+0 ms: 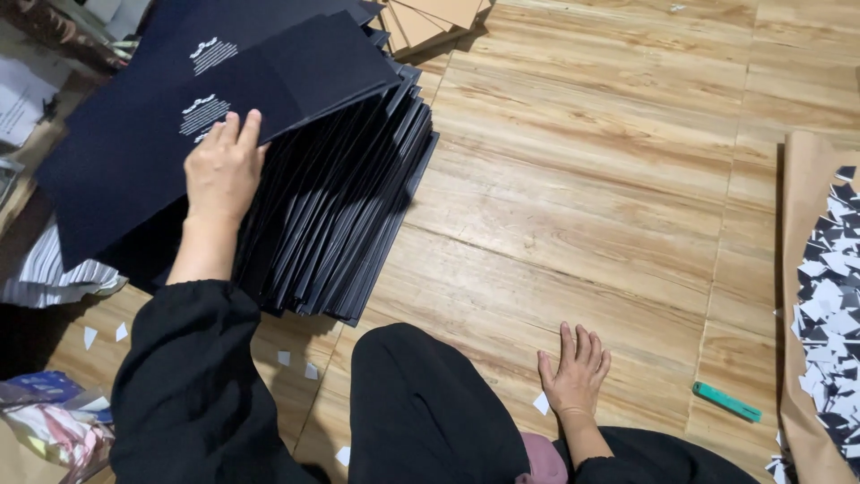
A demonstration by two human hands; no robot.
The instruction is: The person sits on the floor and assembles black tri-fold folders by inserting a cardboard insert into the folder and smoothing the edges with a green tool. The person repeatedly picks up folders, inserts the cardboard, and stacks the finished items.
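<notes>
Overhead, head view, one entry per item. Left hand (222, 168): fingers spread flat, pressing on the top dark navy sheet (134, 152); nothing is gripped. That sheet, with small white print near the fingertips, lies on a fanned stack of dark navy folded sheets (345, 206) resting on the wooden floor (582, 179), upper left. Right hand (574, 372): open, palm down on the floor beside the knee, holding nothing, apart from the stack. Green cutter-like tool (726, 401): on the floor, right of that hand, untouched. Brown paper (806, 179): at the right edge, carrying a heap of navy and white offcuts (833, 296). Small white scraps (540, 403): scattered near the knees. Tan cardboard pieces (434, 18): top centre. Progress, judged: many sheets already stacked; how many are left cannot be told.
</notes>
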